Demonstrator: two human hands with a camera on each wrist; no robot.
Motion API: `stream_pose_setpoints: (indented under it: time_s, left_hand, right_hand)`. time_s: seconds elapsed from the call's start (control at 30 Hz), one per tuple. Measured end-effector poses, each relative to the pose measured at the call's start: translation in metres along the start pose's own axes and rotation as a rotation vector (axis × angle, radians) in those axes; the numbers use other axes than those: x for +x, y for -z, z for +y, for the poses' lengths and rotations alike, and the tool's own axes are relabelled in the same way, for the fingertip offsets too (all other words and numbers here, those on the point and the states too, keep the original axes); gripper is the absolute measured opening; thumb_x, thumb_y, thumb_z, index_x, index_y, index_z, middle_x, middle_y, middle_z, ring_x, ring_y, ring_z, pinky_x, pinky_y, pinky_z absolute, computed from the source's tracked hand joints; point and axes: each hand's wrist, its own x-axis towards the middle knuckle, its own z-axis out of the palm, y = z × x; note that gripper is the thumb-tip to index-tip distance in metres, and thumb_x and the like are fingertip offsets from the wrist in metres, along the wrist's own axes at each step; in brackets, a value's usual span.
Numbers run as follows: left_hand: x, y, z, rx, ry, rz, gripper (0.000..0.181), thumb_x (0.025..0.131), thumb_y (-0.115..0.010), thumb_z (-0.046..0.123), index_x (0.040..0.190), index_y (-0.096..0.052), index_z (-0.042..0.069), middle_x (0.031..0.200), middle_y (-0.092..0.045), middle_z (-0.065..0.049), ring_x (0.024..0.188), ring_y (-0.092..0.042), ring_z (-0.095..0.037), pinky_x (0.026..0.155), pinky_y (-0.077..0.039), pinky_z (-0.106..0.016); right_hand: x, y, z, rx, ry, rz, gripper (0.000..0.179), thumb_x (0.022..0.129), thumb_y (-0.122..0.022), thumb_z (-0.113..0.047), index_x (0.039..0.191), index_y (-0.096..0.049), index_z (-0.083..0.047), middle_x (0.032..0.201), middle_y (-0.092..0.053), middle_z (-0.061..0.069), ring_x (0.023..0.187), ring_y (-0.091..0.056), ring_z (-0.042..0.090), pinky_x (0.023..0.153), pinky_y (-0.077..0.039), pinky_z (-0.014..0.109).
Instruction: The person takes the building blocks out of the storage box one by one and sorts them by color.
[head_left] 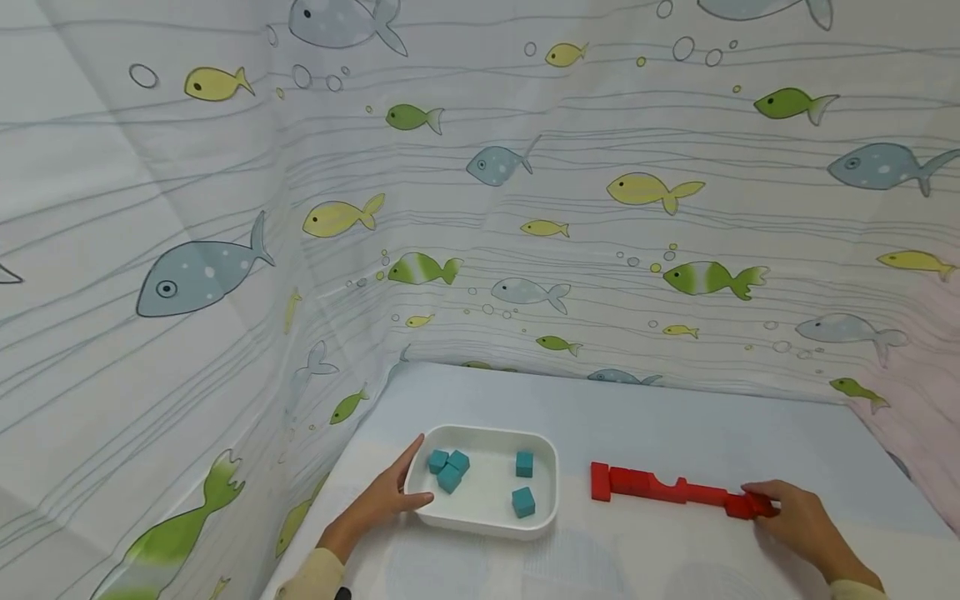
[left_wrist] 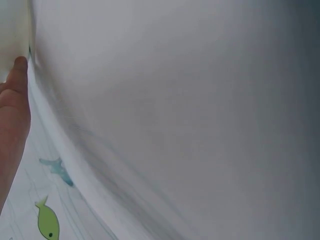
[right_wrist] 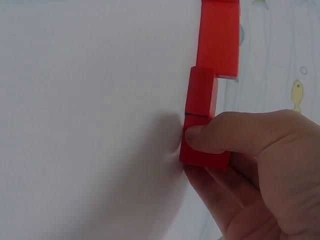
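A person's left hand [head_left: 386, 493], thumb and fingers spread wide, rests against the near end of a white, round-cornered rectangular tray [head_left: 486, 492] on a pale desk [head_left: 487, 392]. Inside, closest to that hand, three small teal cubes [head_left: 449, 478] sit clustered together; two more teal cubes [head_left: 524, 464] lie apart from each other toward the tray's far end from the hand. Beyond the tray, a line of glossy red blocks [head_left: 648, 484] of mixed shapes (one set crosswise at the end farthest from the right hand) runs across the desk to the right hand [head_left: 797, 517]. That hand pinches the red end block [right_wrist: 205, 156], thumb on its face and fingers tucked behind, with the next block directly ahead of the grip. Fish-printed white fabric [head_left: 600, 142] hangs beyond both hands.
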Motion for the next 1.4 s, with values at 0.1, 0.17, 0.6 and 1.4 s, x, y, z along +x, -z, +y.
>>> stream_pose_setpoints:
  time_s: [0.1,0.17,0.6,1.4]
  left_hand:
    - [0.0,0.0,0.0,-0.005,0.0,0.002,0.1,0.083,-0.078,0.025,0.158,-0.011,0.029,0.162,-0.014,-0.007,0.146,-0.017,-0.031,0.112,-0.029,-0.05]
    - [0.0,0.001,0.001,-0.007,0.0,0.003,0.1,0.083,-0.078,0.025,0.158,-0.011,0.029,0.162,-0.014,-0.007,0.146,-0.017,-0.03,0.112,-0.029,-0.05]
    - [0.0,0.001,0.0,0.011,0.006,-0.003,0.1,0.083,-0.078,0.026,0.158,-0.011,0.026,0.162,-0.015,-0.009,0.145,-0.019,-0.033,0.111,-0.03,-0.05]
    - [-0.001,-0.002,0.003,0.017,-0.019,0.019,0.099,0.084,-0.077,0.024,0.158,-0.012,0.024,0.162,-0.015,-0.01,0.145,-0.019,-0.034,0.111,-0.029,-0.053]
  right_hand:
    - [-0.001,-0.001,0.0,-0.01,0.011,0.006,0.046,0.07,-0.082,-0.003,0.114,-0.068,0.004,0.109,-0.063,0.029,0.093,-0.058,0.04,0.079,-0.052,0.06]
    - [-0.001,0.0,-0.001,-0.012,0.013,-0.002,0.047,0.07,-0.082,-0.003,0.114,-0.068,0.004,0.11,-0.063,0.029,0.095,-0.057,0.042,0.079,-0.052,0.061]
    - [-0.003,0.016,-0.031,-0.009,0.097,0.012,0.057,0.069,-0.086,-0.015,0.12,-0.066,0.0,0.117,-0.062,0.029,0.104,-0.055,0.047,0.081,-0.051,0.062]
    - [0.018,-0.026,-0.185,0.171,0.565,0.235,0.046,0.075,-0.084,-0.01,0.118,-0.068,-0.011,0.116,-0.066,0.006,0.1,-0.066,0.026,0.077,-0.058,0.039]
